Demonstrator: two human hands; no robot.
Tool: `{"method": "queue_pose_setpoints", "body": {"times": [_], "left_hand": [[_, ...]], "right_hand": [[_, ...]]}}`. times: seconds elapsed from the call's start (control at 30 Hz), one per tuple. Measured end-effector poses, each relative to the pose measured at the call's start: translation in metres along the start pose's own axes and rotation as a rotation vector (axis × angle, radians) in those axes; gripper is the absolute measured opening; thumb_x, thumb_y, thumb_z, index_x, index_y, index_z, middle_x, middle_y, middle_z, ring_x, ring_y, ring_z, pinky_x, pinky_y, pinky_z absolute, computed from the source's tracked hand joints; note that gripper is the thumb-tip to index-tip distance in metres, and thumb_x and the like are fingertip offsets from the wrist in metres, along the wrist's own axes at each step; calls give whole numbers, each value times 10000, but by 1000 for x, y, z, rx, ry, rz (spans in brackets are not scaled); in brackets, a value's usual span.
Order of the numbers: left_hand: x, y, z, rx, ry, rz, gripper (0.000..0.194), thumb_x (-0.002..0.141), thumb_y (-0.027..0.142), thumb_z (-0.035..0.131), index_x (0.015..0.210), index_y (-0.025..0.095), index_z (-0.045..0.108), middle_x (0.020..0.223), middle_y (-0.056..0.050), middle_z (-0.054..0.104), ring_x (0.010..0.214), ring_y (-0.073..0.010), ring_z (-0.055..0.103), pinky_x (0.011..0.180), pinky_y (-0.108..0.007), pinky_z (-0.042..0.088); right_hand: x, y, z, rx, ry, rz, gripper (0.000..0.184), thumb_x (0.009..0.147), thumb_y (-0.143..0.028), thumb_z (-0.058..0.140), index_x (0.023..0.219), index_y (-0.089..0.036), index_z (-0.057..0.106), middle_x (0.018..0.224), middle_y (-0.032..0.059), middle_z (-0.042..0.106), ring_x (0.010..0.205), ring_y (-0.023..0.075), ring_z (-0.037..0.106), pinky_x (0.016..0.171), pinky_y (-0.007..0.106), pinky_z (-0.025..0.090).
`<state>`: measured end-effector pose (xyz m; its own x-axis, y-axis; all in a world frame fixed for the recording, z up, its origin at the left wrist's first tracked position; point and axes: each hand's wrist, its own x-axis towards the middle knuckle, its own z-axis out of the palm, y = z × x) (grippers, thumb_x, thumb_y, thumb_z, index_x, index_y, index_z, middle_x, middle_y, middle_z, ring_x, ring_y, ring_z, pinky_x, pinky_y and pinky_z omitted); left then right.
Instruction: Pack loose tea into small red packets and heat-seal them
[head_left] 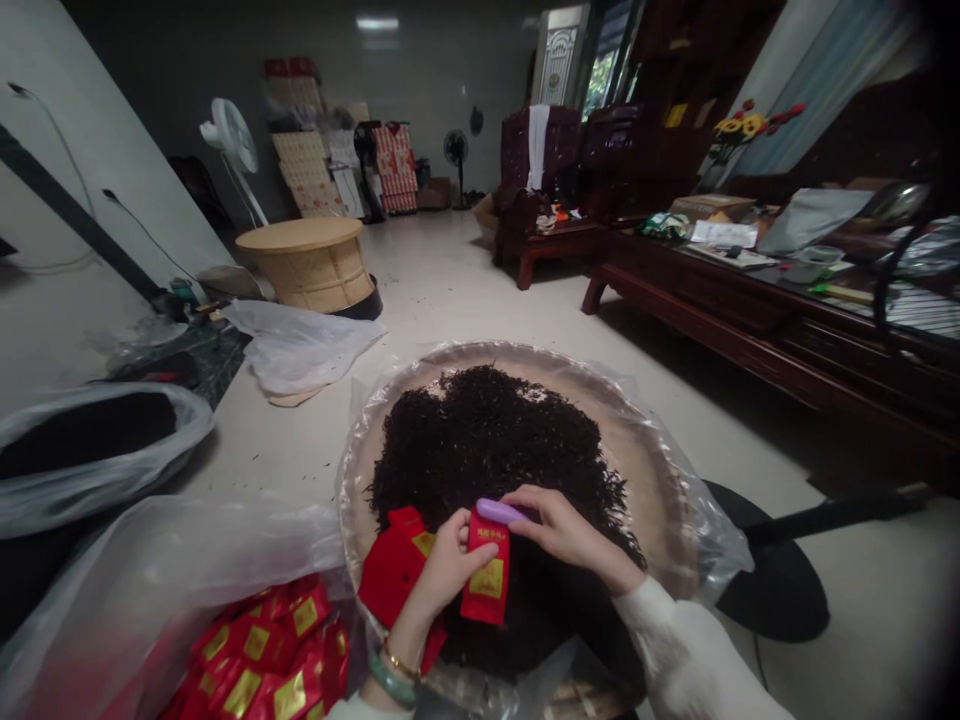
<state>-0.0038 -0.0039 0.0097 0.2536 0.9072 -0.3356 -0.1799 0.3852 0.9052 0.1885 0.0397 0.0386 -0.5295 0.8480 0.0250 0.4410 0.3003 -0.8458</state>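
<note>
A round woven tray (675, 480) lined with clear plastic holds a big heap of dark loose tea leaves (487, 440). My left hand (446, 570) is closed on a small red packet with a gold label (487, 580), holding it upright over the near side of the heap. My right hand (562, 530) pinches a purple scoop (501, 511) at the packet's mouth. Behind my left hand, more red packets (394, 570) lie on the tray's near left rim.
A clear plastic bag with several red and gold packets (262, 660) lies at bottom left. A bag of dark tea (90, 440) sits left. A round wooden drum (311, 262), a white fan (232, 140), dark wooden furniture (750, 310) and a black stool base (780, 580) stand around.
</note>
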Motion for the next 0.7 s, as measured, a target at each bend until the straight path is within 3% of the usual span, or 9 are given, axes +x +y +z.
{"method": "queue_pose_setpoints", "body": {"times": [0.27,0.43,0.7], "left_hand": [[0,-2,-1,6,-25,-8,431,599,328,813,889,178,531,792,-1,713,720,-179,688,678,-290,528],[4,4,-1,3,83,87,443,646,377,769,989,175,574,870,-33,724,805,-182,674,714,-271,499],[6,12,0,100,158,129,326,711,417,694,894,152,648,669,16,682,629,-137,612,620,-234,455]], "right_hand": [[3,-9,-1,-62,-23,6,223,824,-223,613,1027,-191,700,928,59,692,812,200,616,712,280,453],[2,-14,2,-79,-45,-2,226,829,-202,604,1035,-195,698,942,62,693,860,210,624,772,295,455],[1,-16,4,-88,-60,-6,218,832,-202,609,1030,-200,701,950,65,695,878,217,632,772,293,463]]}}
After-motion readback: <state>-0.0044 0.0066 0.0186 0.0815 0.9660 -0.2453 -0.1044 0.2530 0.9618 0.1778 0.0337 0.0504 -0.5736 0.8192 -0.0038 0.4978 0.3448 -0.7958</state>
